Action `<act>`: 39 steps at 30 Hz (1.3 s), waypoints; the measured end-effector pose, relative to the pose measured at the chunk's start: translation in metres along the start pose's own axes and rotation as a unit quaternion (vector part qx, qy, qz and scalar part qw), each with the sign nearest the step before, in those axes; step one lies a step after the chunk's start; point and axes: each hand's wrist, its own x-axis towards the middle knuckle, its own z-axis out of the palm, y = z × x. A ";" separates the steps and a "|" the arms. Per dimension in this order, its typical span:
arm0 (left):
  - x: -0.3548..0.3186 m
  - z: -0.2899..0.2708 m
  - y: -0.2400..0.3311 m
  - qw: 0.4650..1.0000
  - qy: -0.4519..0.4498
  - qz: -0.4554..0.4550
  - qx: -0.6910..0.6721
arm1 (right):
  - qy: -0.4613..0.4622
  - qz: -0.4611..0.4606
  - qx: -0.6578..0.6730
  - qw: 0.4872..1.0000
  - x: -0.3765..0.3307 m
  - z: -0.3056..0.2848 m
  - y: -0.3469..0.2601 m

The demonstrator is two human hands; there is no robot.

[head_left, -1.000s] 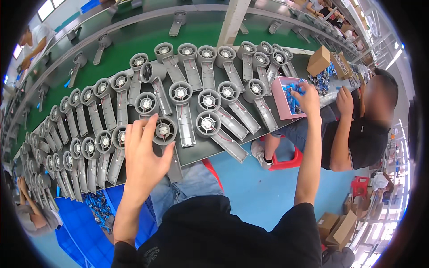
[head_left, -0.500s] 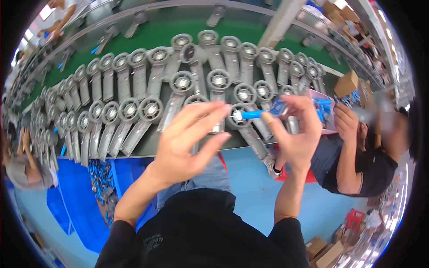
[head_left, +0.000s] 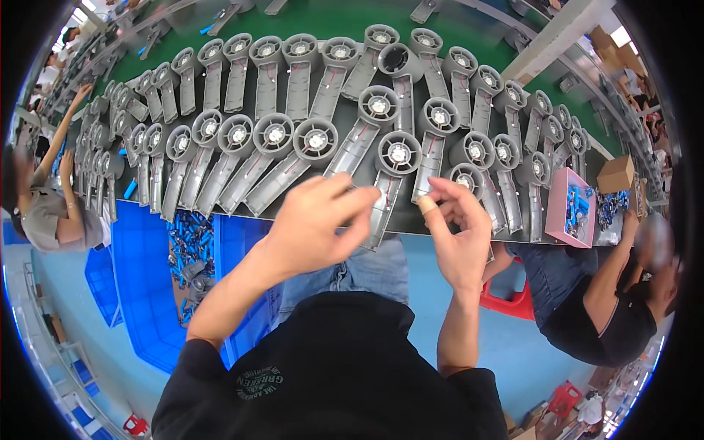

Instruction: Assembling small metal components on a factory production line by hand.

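Note:
Several grey housings (head_left: 315, 143), each with a round fan end and a long handle, lie in rows on a dark belt (head_left: 411, 227). My left hand (head_left: 319, 220) hovers over the belt's near edge with thumb and fingers pinched together beside one housing's handle (head_left: 383, 209); anything inside the pinch is hidden. My right hand (head_left: 458, 231) is raised just to the right with its fingers curled and apart. One fingertip wears a tan bandage (head_left: 427, 204), and nothing shows in this hand.
A pink tray (head_left: 557, 213) of blue parts and a cardboard box (head_left: 616, 174) sit at the belt's right end. Blue bins (head_left: 147, 293) with small blue parts (head_left: 189, 242) stand below left. One person (head_left: 623, 308) works at the right, another (head_left: 51, 213) at the left. A red stool (head_left: 513, 301) stands nearby.
A second ago my right hand reached to the pink tray; half a second ago both hands held a blue part between them. That part is out of sight now, and both hands are nearer the belt edge.

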 end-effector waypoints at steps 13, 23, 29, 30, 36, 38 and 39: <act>0.010 0.041 0.002 0.976 0.078 -0.171 -0.107 | 0.083 -0.060 0.045 0.994 -0.012 0.058 0.024; 0.009 0.030 -0.005 0.835 0.030 -0.361 -0.413 | 0.168 -0.165 -0.034 0.971 -0.004 0.076 0.041; -0.006 0.032 0.001 0.961 0.047 -0.203 -0.181 | 0.154 -0.111 -0.049 0.981 -0.001 0.072 0.036; -0.006 0.031 0.002 0.969 0.060 -0.195 -0.136 | 0.153 -0.115 -0.054 0.980 0.000 0.071 0.035; -0.008 0.040 -0.006 0.988 0.093 -0.108 -0.053 | 0.141 -0.130 -0.034 0.981 -0.001 0.071 0.036; -0.007 0.041 -0.005 0.988 0.100 -0.109 -0.048 | 0.141 -0.121 -0.034 0.982 -0.001 0.071 0.035; -0.007 0.041 -0.004 0.989 0.092 -0.109 -0.047 | 0.138 -0.122 -0.035 0.982 -0.001 0.071 0.034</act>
